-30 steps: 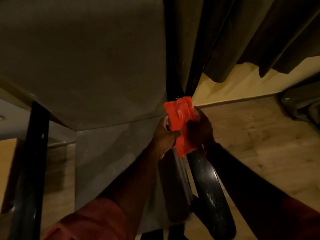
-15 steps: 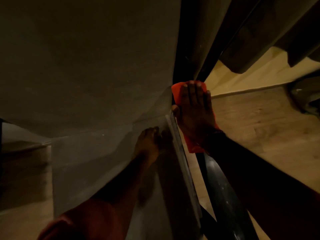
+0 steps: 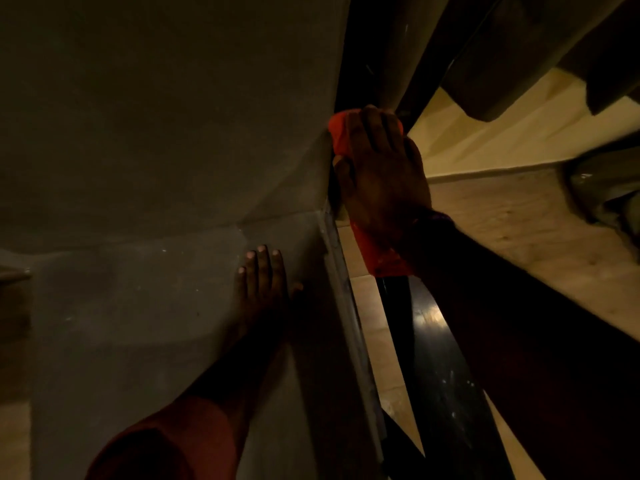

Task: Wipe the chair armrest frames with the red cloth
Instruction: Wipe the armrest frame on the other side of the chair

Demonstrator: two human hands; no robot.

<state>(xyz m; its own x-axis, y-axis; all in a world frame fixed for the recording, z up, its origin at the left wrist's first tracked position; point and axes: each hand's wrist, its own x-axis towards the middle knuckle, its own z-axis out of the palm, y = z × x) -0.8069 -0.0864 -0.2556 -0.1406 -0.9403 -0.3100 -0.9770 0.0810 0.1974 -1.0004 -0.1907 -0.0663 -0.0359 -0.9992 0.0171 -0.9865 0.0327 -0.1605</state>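
The red cloth (image 3: 379, 251) lies folded over the black armrest frame (image 3: 440, 368) on the chair's right side. My right hand (image 3: 381, 171) lies flat on top of the cloth, pressing it onto the frame near the chair's back corner; red shows above my fingertips and below my wrist. My left hand (image 3: 263, 282) rests flat with its fingers spread on the grey seat cushion (image 3: 138, 306), holding nothing. The armrest's glossy black surface runs down toward the bottom of the view, partly hidden by my right forearm.
The grey backrest (image 3: 173, 98) fills the upper left. Dark curtains (image 3: 519, 46) hang at the upper right above a pale wall and skirting. Wooden floor (image 3: 519, 220) lies right of the chair, with a dark object (image 3: 606, 188) at the far right edge.
One second ago both hands held the cloth on the frame. My left hand let go and settled on the seat, while my right hand flattened on the cloth and slid it toward the backrest.
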